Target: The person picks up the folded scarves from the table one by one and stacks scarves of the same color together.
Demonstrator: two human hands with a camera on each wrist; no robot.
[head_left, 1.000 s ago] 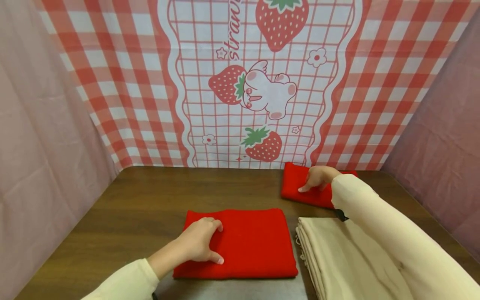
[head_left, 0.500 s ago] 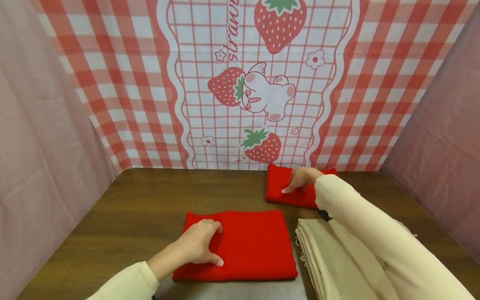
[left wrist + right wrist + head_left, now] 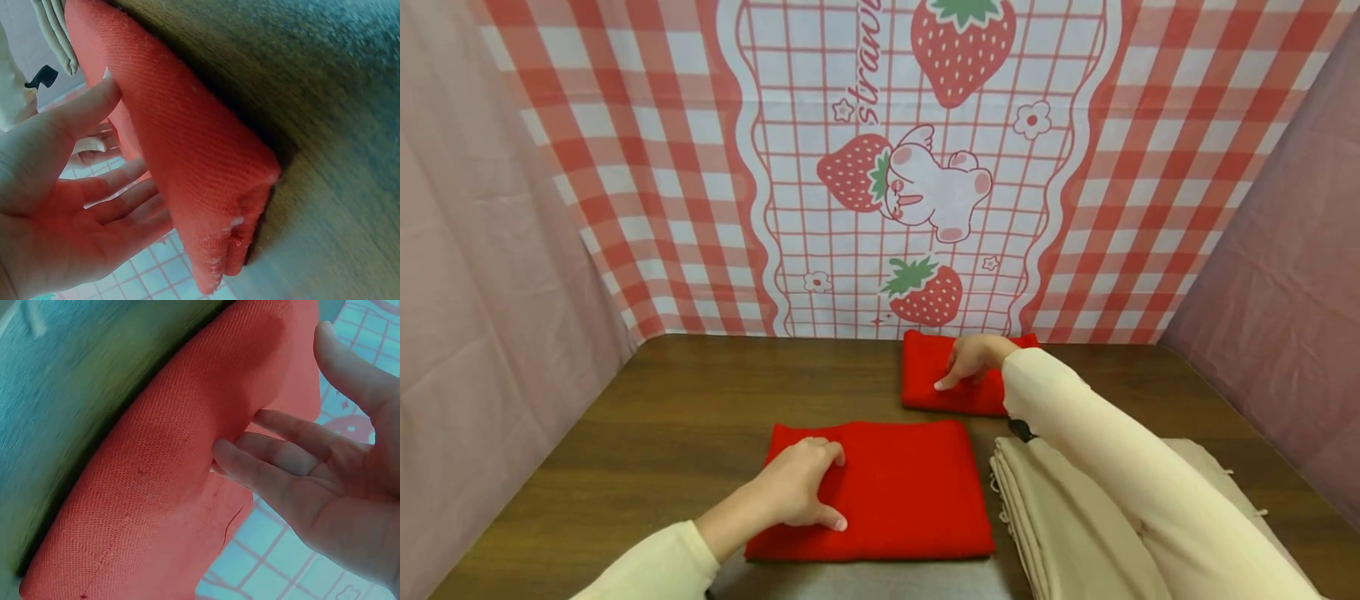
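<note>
A large folded red cloth (image 3: 910, 492) lies in the middle front of the table. On its left part rests my left hand (image 3: 801, 483), with thumb and fingers spread apart. The left wrist view shows that hand's fingertips touching the cloth's ribbed top (image 3: 187, 144). Farther back, a smaller folded red cloth (image 3: 919, 371) lies near the back edge. My right hand (image 3: 977, 360) touches it from above. In the right wrist view its fairly straight fingertips press a dent into the fabric (image 3: 137, 469), while the thumb stands off it.
A folded beige cloth (image 3: 1060, 517) with small tassels lies at the front right, partly under my right forearm. Beneath the large red cloth a grey surface (image 3: 880, 579) shows on the wooden table (image 3: 685, 400). A checked strawberry curtain (image 3: 685, 192) hangs behind.
The smaller red cloth has slid left along the back of the table, together with my right hand. My left hand and the large red cloth have stayed put.
</note>
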